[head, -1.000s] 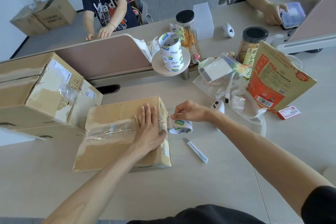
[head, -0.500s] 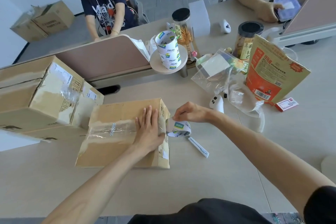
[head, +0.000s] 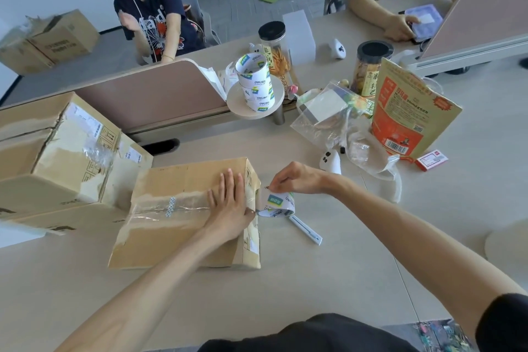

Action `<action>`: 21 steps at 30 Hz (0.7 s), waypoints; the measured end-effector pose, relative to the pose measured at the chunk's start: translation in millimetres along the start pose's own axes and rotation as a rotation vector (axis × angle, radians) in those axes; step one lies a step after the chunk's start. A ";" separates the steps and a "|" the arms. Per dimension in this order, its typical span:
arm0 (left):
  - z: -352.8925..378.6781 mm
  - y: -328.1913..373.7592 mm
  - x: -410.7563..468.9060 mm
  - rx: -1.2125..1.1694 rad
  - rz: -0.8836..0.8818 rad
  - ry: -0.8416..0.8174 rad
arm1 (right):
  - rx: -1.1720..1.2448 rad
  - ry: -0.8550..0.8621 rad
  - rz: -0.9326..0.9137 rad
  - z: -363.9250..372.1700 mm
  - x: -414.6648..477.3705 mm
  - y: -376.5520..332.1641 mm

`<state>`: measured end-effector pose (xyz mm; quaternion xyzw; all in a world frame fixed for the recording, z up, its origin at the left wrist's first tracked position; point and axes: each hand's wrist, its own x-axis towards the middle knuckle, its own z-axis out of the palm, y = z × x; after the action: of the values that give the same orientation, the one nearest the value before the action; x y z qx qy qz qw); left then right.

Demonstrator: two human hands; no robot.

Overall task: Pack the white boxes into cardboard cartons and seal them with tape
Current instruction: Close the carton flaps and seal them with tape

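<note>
Left hand (head: 228,206) — fingers straight, flat on taped carton (head: 185,208); right hand (head: 297,178) pinches tape roll (head: 277,204) at carton's right edge — bare table (head: 328,280) beyond.

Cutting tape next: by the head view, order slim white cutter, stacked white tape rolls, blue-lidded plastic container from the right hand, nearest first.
1. Slim white cutter, beside the right hand.
2. Stacked white tape rolls, mid-table.
3. Blue-lidded plastic container, far right.

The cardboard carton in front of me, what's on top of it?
Your left hand lies flat on the carton, over a strip of clear tape across its closed top. Whatever is inside is hidden. Your right hand holds the tape roll beside it.
</note>
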<state>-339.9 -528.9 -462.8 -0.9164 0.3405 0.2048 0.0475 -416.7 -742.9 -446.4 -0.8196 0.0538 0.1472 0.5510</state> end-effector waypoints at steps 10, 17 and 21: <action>3.6 -9.7 -7.6 0.018 0.033 -0.037 | -0.059 0.075 -0.012 23.1 3.0 27.2; 1.2 -8.7 -7.7 0.016 0.038 -0.040 | -0.227 0.121 0.082 46.4 19.2 54.8; 2.8 -7.9 -5.9 -0.053 0.009 -0.017 | -0.176 0.123 0.074 51.1 22.6 61.5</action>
<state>-339.8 -518.7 -463.3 -0.9140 0.3386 0.2221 0.0251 -420.0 -718.0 -525.7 -0.8698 0.1047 0.1210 0.4667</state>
